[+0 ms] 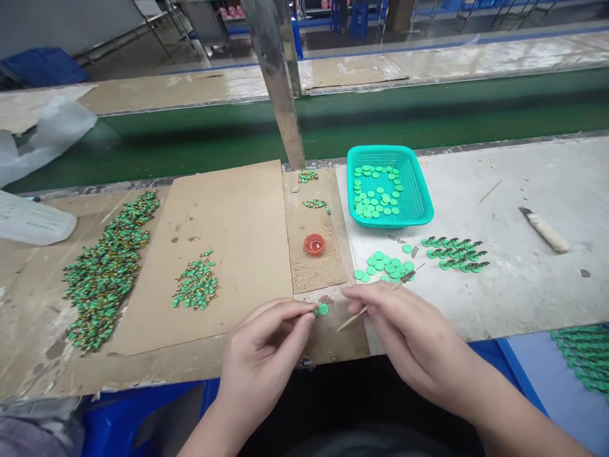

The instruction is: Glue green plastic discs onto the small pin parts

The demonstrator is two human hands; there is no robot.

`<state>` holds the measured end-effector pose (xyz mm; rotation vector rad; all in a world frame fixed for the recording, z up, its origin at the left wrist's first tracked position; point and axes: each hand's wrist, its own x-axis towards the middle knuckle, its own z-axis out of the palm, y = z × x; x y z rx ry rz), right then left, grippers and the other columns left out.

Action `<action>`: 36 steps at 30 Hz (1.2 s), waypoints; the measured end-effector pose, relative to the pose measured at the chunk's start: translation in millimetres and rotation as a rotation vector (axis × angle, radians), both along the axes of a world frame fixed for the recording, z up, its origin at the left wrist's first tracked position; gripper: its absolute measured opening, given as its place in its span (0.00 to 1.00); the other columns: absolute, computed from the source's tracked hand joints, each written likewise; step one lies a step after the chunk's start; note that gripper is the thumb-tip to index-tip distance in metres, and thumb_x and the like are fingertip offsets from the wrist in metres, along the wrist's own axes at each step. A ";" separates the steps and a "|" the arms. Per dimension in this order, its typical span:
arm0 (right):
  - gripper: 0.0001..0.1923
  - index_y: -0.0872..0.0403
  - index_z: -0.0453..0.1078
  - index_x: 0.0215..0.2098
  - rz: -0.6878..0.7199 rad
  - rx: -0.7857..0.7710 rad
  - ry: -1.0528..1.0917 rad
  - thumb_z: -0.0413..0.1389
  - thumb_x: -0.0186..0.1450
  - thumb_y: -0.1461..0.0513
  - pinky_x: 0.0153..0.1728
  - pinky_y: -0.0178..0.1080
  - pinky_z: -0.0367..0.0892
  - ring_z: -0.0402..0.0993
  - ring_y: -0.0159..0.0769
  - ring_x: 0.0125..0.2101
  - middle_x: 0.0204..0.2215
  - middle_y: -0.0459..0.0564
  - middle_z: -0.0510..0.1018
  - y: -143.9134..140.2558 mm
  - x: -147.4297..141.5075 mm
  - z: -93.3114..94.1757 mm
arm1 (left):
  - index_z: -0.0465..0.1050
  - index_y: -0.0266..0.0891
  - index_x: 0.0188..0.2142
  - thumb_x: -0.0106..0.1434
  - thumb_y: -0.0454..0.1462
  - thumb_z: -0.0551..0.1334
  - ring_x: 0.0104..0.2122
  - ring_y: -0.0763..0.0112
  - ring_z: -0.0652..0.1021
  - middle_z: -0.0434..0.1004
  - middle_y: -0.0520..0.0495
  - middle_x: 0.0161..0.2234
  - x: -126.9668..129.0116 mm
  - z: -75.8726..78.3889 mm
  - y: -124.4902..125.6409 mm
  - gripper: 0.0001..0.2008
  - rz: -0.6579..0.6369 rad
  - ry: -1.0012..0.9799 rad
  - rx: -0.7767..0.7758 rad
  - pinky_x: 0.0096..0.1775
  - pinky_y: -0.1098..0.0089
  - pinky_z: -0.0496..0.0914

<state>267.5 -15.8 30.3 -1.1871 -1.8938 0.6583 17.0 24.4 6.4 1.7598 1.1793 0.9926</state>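
My left hand point(271, 349) is closed in a pinch on a small green-and-gold piece point(315, 313), mostly covered by the fingertips. Right against that piece is a flat round green disc point(323, 309); whether the fingers hold it too, I cannot tell. A thin wooden stick point(351, 320) is gripped by my right hand point(404, 324), its pale end pointing down and left. Beyond the right hand lie several loose green discs point(387, 263). Just ahead of both hands stands a small red dish point(314, 244) with liquid in it.
Behind the discs sits a turquoise basket point(423, 206) holding more discs. Rows of discs with dark pieces point(457, 252) lie at right, near a wrapped-handle knife point(547, 231). Cardboard point(247, 235) bears a small pile point(196, 284); a bigger pile point(109, 266) lies left. A metal post point(280, 95) rises behind.
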 end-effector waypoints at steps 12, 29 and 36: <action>0.14 0.49 0.65 0.62 -0.185 0.186 0.062 0.54 0.82 0.67 0.47 0.44 0.83 0.88 0.42 0.43 0.42 0.51 0.86 9.5 -1.9 -27.1 | 0.88 0.51 0.42 0.74 0.42 0.72 0.39 0.72 0.87 0.89 0.53 0.43 6.5 -8.1 -1.5 0.04 0.075 0.170 0.034 0.43 0.79 0.81; 0.05 0.50 0.69 0.47 -0.127 0.119 0.072 0.53 0.83 0.65 0.42 0.41 0.79 0.86 0.40 0.40 0.39 0.50 0.86 8.9 1.9 -23.8 | 0.87 0.51 0.44 0.74 0.39 0.72 0.39 0.73 0.87 0.89 0.54 0.43 10.7 -8.7 -0.1 0.03 0.052 0.248 0.137 0.43 0.77 0.81; 0.05 0.52 0.71 0.49 -0.084 0.118 0.020 0.54 0.83 0.65 0.43 0.42 0.78 0.86 0.40 0.41 0.41 0.50 0.87 4.3 5.4 -18.8 | 0.87 0.49 0.45 0.75 0.37 0.71 0.40 0.69 0.87 0.89 0.52 0.43 7.5 -10.9 -1.7 0.04 0.025 0.288 0.228 0.48 0.73 0.83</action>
